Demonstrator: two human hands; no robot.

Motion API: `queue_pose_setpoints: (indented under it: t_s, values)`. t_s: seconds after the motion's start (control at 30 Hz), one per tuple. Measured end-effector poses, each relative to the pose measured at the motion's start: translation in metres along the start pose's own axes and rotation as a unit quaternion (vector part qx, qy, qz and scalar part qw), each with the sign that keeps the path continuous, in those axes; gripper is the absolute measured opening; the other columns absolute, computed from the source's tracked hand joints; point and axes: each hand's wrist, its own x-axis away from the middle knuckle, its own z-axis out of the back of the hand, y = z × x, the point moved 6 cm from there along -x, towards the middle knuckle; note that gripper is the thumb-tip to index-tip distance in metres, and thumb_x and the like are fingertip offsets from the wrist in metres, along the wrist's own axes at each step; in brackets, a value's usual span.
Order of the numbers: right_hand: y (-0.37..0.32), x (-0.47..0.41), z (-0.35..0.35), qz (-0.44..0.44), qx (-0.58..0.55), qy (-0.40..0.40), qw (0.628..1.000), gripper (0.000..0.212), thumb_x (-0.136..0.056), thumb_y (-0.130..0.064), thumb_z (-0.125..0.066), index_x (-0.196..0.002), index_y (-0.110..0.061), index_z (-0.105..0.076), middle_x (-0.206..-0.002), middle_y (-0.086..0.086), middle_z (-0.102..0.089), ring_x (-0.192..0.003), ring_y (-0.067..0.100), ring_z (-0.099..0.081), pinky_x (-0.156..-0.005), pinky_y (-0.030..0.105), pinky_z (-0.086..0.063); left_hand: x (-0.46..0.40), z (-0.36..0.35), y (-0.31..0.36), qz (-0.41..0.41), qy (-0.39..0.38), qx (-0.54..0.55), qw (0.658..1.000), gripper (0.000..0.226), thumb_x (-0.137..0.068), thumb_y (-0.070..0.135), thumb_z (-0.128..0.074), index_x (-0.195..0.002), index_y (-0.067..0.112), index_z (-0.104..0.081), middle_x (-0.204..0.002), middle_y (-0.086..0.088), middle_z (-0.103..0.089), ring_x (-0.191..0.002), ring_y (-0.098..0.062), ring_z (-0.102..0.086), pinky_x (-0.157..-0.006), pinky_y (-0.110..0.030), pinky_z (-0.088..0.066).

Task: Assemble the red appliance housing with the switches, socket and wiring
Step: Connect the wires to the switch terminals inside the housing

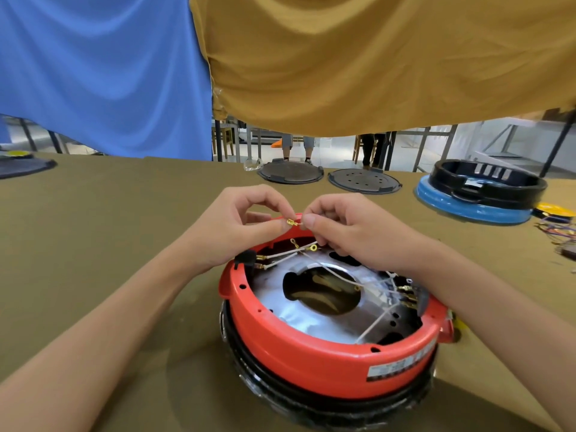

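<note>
The red appliance housing lies upside down on the olive table, resting on a black ring. Inside it, white wires with brass terminals cross a silver plate with a central hole. A black socket sits in the left wall, and more brass connectors cluster at the right wall. Above the far rim, my left hand pinches a small brass terminal between thumb and forefinger. My right hand pinches the wire end that meets that terminal.
Two dark round base plates lie at the far edge of the table. A black housing on a blue base stands at the far right, with loose coloured wires beside it. Blue and mustard cloths hang overhead. People's legs show behind.
</note>
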Motion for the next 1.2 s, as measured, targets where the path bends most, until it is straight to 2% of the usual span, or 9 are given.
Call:
queue_pose_setpoints:
  t_s: [0.27,0.37,0.43,0.5,0.63,0.7,0.9,1.0,1.2]
  values:
    - [-0.002,0.003,-0.002,0.003,-0.029,-0.019,0.999,0.012,-0.099,-0.023,-0.057,-0.096,-0.014,-0.065,-0.071,-0.004,-0.066,-0.054,0.007,-0.052,-0.050,0.020,-0.043,-0.003,0.002,0.005,-0.018,0.020,-0.015,1.000,0.014,-0.081,0.015,-0.075,-0.087,0.003,-0.070,-0.089,-0.014,-0.068,-0.082,-0.035,-0.066,-0.088,-0.058,-0.053]
    - [-0.008,0.004,0.000,0.044,-0.019,0.004,0.999,0.008,-0.093,-0.019,-0.066,-0.097,-0.011,-0.066,-0.082,0.008,-0.069,-0.072,0.022,-0.062,-0.069,0.035,-0.053,-0.003,0.001,0.003,-0.013,0.029,-0.016,0.999,0.012,-0.080,0.017,-0.077,-0.083,0.007,-0.072,-0.088,-0.009,-0.068,-0.081,-0.026,-0.066,-0.081,-0.043,-0.057]
    - [-0.011,0.005,0.003,0.066,0.001,0.026,0.997,0.005,-0.092,-0.017,-0.068,-0.093,-0.012,-0.068,-0.083,0.005,-0.068,-0.076,0.022,-0.061,-0.072,0.035,-0.051,-0.002,0.001,0.003,-0.004,0.031,-0.011,0.999,0.011,-0.084,0.019,-0.075,-0.082,0.008,-0.074,-0.089,-0.005,-0.070,-0.080,-0.021,-0.065,-0.078,-0.030,-0.053]
    - [-0.014,0.005,0.004,0.076,0.011,0.035,0.996,0.004,-0.092,-0.015,-0.068,-0.090,-0.012,-0.069,-0.081,0.003,-0.068,-0.073,0.016,-0.059,-0.070,0.030,-0.048,-0.002,0.007,-0.001,0.022,0.060,0.007,0.998,0.022,-0.093,0.027,-0.065,-0.082,0.012,-0.076,-0.093,-0.003,-0.072,-0.085,-0.026,-0.065,-0.081,-0.034,-0.051]
    - [-0.016,0.006,0.004,0.087,0.025,0.033,0.995,0.004,-0.090,-0.014,-0.070,-0.088,-0.012,-0.072,-0.079,0.003,-0.070,-0.074,0.021,-0.062,-0.073,0.037,-0.051,-0.002,0.015,-0.013,0.089,0.116,-0.001,0.989,0.020,-0.100,0.018,-0.056,-0.096,0.022,-0.075,-0.100,0.007,-0.075,-0.096,-0.005,-0.065,-0.093,-0.037,-0.052]
    - [-0.018,0.007,0.002,0.091,0.025,0.029,0.995,0.003,-0.089,-0.014,-0.071,-0.087,-0.013,-0.074,-0.078,0.003,-0.070,-0.073,0.021,-0.063,-0.073,0.038,-0.052,-0.002,0.010,-0.019,0.120,0.099,-0.019,0.988,0.020,-0.097,0.010,-0.057,-0.105,0.021,-0.072,-0.109,-0.001,-0.073,-0.096,-0.008,-0.066,-0.091,-0.033,-0.053]
    - [-0.029,0.007,-0.003,0.082,0.076,-0.017,0.994,0.006,-0.084,-0.019,-0.076,-0.081,-0.023,-0.077,-0.074,-0.005,-0.068,-0.065,0.008,-0.060,-0.064,0.026,-0.049,0.002,-0.003,-0.028,0.189,0.062,-0.007,0.980,0.038,-0.090,-0.009,-0.049,-0.118,0.011,-0.066,-0.121,-0.011,-0.066,-0.116,-0.024,-0.061,-0.101,-0.035,-0.047]
    - [-0.040,0.005,-0.015,0.072,0.155,-0.082,0.982,0.011,-0.082,-0.025,-0.073,-0.075,-0.033,-0.075,-0.072,-0.013,-0.069,-0.065,0.003,-0.062,-0.061,0.017,-0.047,0.002,-0.005,-0.027,0.187,0.059,-0.003,0.981,0.037,-0.089,-0.011,-0.048,-0.116,0.007,-0.066,-0.118,-0.013,-0.067,-0.105,-0.022,-0.063,-0.095,-0.030,-0.049]
    - [-0.047,0.003,-0.030,0.059,0.197,-0.068,0.976,0.008,-0.081,-0.027,-0.074,-0.075,-0.031,-0.077,-0.063,-0.020,-0.067,-0.067,-0.007,-0.060,-0.063,0.009,-0.043,0.002,-0.005,-0.030,0.182,0.053,0.020,0.982,0.033,-0.091,-0.008,-0.048,-0.107,0.014,-0.067,-0.104,-0.003,-0.068,-0.094,-0.014,-0.062,-0.090,-0.030,-0.049]
